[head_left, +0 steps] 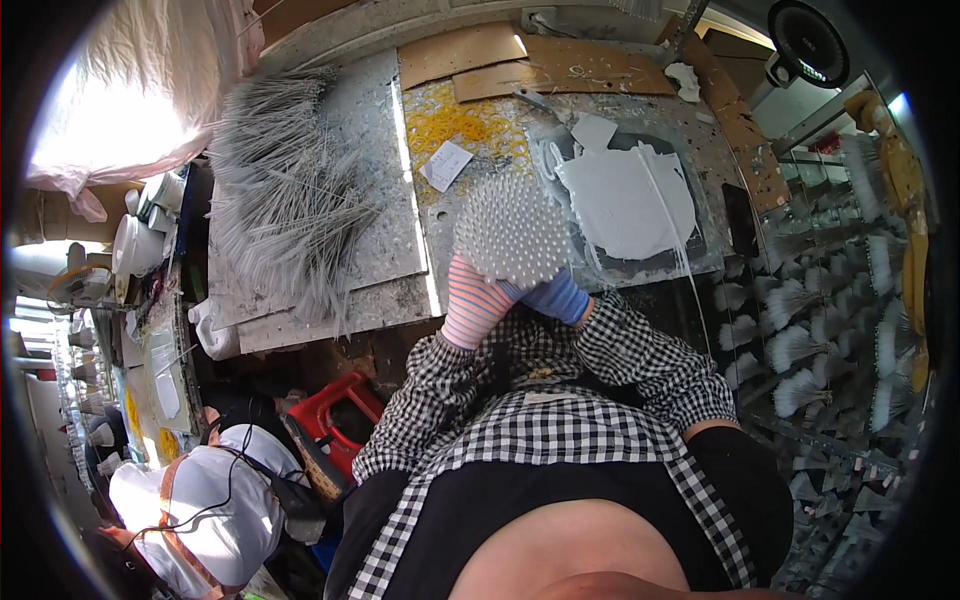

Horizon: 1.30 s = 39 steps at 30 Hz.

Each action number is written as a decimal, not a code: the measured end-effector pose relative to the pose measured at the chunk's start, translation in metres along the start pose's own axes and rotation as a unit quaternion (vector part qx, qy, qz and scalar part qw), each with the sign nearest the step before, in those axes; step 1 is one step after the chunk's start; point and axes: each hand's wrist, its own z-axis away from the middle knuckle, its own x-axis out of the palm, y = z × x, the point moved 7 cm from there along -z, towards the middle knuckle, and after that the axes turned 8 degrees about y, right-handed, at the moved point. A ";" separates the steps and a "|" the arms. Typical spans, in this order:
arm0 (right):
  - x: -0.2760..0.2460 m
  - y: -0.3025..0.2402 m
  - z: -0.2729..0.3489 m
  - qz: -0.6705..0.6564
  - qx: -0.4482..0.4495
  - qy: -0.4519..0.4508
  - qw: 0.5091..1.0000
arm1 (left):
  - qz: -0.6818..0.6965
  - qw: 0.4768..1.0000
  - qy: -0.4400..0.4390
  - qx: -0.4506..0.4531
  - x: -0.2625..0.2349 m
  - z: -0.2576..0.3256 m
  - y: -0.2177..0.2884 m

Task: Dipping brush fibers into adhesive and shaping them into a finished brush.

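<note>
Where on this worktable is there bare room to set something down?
Mainly the speckled board strip between the strand pile and the yellow rings. Crowded: left, under that pile; right, around the white patch. The held bundle hides part of the front.

Left hand (482, 290): pink-striped glove (468, 315); right hand (552, 293): blue glove (566, 299); black-and-white checked apron (560, 435), matching sleeves (650, 350), black top (500, 490)

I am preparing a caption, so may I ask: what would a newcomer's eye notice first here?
Probably the round bundle studded with white tips, near the centre, held by the left hand, gloved in pink stripes, and the right hand, gloved in blue. Next might come the heap of thin, pale strands over the left of the table and the flat white patch on its right side.
</note>
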 end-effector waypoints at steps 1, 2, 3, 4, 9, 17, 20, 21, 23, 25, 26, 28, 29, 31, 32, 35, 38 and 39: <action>-0.001 -0.001 -0.001 -0.010 0.010 0.001 1.000 | -0.188 0.980 0.010 0.057 -0.001 0.000 0.001; 0.003 0.004 0.000 -0.085 0.071 -0.020 0.994 | -0.157 0.986 0.010 0.049 -0.003 -0.001 -0.002; 0.006 0.007 0.002 -0.134 0.116 -0.043 0.983 | -0.132 0.990 0.011 0.038 -0.004 -0.001 -0.007; 0.006 0.007 0.003 -0.168 0.138 -0.042 0.975 | -0.108 0.994 0.013 0.021 -0.005 -0.001 -0.011; -0.001 0.004 -0.007 -0.040 0.039 -0.036 0.998 | -0.194 0.979 -0.004 0.055 -0.010 0.003 -0.021; -0.026 0.027 -0.043 -0.276 0.132 -0.064 0.950 | -0.293 0.954 -0.049 0.051 -0.018 0.004 -0.028; -0.028 0.018 -0.041 -0.198 0.099 -0.075 0.972 | -0.420 0.881 -0.039 0.214 -0.007 0.003 0.000; -0.025 0.015 -0.039 -0.136 0.074 -0.079 0.985 | -0.306 0.936 -0.032 0.173 -0.006 -0.001 0.002; -0.028 0.004 -0.038 -0.029 -0.012 -0.009 0.999 | -0.345 0.922 -0.035 0.173 0.000 -0.004 0.007; -0.030 -0.003 -0.035 0.047 -0.075 0.051 0.995 | -0.291 0.943 -0.031 0.158 0.001 -0.006 0.012; -0.031 -0.004 -0.034 0.010 -0.084 0.067 0.994 | -0.292 0.942 -0.030 0.163 0.001 -0.006 0.015; -0.028 -0.003 -0.035 0.036 -0.097 0.016 0.994 | -0.368 0.909 -0.032 0.193 0.003 -0.005 0.020; -0.032 -0.002 -0.036 -0.014 -0.101 0.012 0.995 | -0.348 0.920 -0.033 0.179 0.002 -0.006 0.020; -0.031 -0.001 -0.036 -0.015 -0.115 -0.083 0.990 | -0.209 0.971 -0.031 0.113 -0.003 -0.010 0.017; -0.033 -0.002 -0.036 -0.022 -0.123 -0.110 0.986 | -0.190 0.976 -0.034 0.102 -0.003 -0.011 0.018; -0.036 0.012 -0.036 -0.074 -0.068 -0.149 0.984 | -0.230 0.966 -0.046 0.111 0.003 -0.012 0.020; -0.029 0.035 -0.030 -0.178 0.039 -0.132 0.974 | -0.033 0.999 -0.011 0.026 0.000 -0.009 0.017; -0.022 0.047 -0.026 -0.268 0.114 -0.131 0.948 | 0.024 1.000 0.011 0.005 -0.002 -0.005 0.016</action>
